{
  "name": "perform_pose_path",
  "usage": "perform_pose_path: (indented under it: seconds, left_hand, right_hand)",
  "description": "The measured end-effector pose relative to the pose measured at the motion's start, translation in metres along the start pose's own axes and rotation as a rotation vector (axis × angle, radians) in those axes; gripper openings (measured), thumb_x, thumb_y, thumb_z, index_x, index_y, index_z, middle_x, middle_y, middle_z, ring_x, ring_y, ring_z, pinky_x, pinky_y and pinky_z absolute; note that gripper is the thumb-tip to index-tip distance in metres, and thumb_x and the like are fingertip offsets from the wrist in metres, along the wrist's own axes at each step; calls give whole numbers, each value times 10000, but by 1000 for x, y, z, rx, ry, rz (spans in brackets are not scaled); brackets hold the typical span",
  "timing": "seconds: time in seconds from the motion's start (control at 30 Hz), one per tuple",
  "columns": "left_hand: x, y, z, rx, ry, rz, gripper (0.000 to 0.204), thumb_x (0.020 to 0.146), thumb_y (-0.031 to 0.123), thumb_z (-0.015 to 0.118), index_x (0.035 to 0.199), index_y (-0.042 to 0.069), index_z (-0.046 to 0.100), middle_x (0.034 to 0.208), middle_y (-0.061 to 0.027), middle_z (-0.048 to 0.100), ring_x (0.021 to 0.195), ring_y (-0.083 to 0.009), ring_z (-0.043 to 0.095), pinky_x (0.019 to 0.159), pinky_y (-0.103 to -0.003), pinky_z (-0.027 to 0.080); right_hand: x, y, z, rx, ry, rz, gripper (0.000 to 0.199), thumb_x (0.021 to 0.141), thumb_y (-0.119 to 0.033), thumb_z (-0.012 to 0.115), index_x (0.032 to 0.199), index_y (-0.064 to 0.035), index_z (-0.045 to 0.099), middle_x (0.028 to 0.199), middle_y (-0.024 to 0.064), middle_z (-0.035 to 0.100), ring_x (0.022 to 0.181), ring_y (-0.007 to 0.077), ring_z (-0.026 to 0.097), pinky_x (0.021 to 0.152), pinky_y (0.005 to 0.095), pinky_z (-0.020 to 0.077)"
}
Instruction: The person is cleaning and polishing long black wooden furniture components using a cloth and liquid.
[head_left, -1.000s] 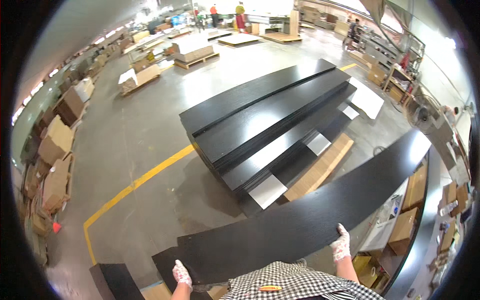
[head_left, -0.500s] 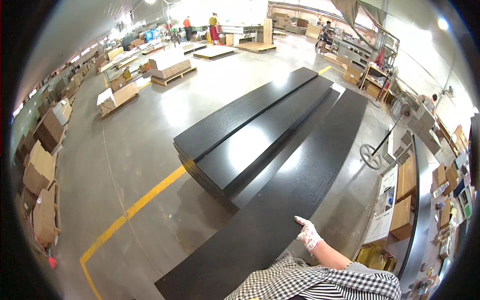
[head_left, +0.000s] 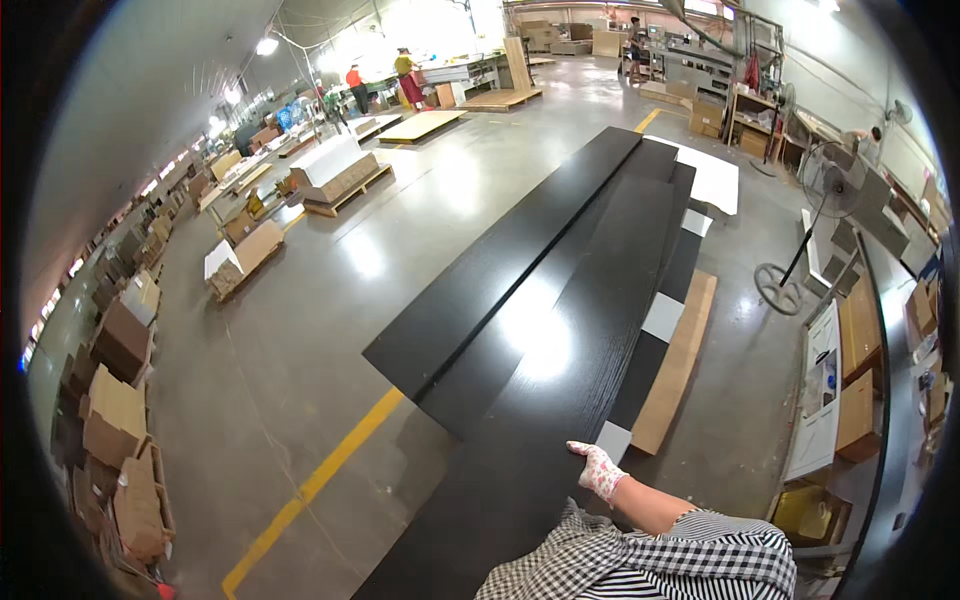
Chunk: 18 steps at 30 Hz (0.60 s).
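A long black board (head_left: 530, 425) stretches away from my body, its near end running out of the lower edge of the picture. My right hand (head_left: 602, 474), in a white glove with a reddish pattern, grips the board's right edge. The thumb lies on the top face, and the fingers beneath are hidden. Beyond, the board's far part overlaps a stack of black boards (head_left: 500, 268); whether it touches them I cannot tell. My left hand is out of sight.
Right of the stack are pale squares (head_left: 663, 317) between black pieces, a brown strip (head_left: 676, 370) and a white sheet (head_left: 712, 180). A pedestal fan (head_left: 778, 288) stands farther right, near shelving with cartons (head_left: 857, 415). A yellow floor line (head_left: 310, 490) runs left. Other people work far off.
The held board has shifted left over the stack, covering part of its right side. Pale squares, the brown strip and the white sheet have come into sight. My view has turned slightly.
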<state>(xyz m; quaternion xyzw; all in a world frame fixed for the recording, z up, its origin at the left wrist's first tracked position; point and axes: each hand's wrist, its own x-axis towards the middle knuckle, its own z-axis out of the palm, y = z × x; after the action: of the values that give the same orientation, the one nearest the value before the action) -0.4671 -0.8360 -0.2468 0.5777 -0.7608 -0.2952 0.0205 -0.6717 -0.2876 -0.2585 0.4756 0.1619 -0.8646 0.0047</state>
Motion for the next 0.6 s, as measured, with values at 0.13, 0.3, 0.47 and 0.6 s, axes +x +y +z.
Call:
perform_pose_path:
  seconds: [0.13, 0.3, 0.47, 0.6]
  left_hand:
    - [-9, 67, 13, -87, -105, 86, 786, 981, 574, 289, 1245, -129, 518, 1307, -275, 530, 1184, -376, 516, 1002, -428, 404]
    - [-14, 137, 79, -104, -300, 170, 740, 973, 558, 333, 1207, -113, 539, 1250, -247, 557, 1128, -353, 532, 961, -423, 418]
    - [-27, 211, 136, -92, -579, 301, 683, 964, 537, 388, 1159, -93, 565, 1180, -213, 591, 1057, -324, 553, 911, -418, 434]
    - [-41, 251, 183, -73, -815, 375, 639, 956, 521, 432, 1121, -77, 585, 1124, -186, 617, 1000, -301, 569, 871, -413, 447]
  right_hand:
    - [60, -27, -1, -53, -104, -159, 187, 856, -69, 627, 1038, -28, 639, 1064, 140, 669, 1012, 342, 617, 968, 580, 436]
    - [108, -66, 6, -416, -69, -247, 328, 852, -22, 634, 1137, -37, 472, 978, 167, 631, 849, 308, 646, 755, 531, 537]
    - [99, -80, 36, -701, 120, -400, 705, 884, -31, 581, 1475, -69, 199, 1174, 222, 538, 862, 373, 649, 775, 491, 553]
    - [106, -52, 26, -596, 161, -442, 694, 877, -45, 571, 1478, -56, 225, 1120, 226, 585, 736, 301, 665, 624, 403, 556]
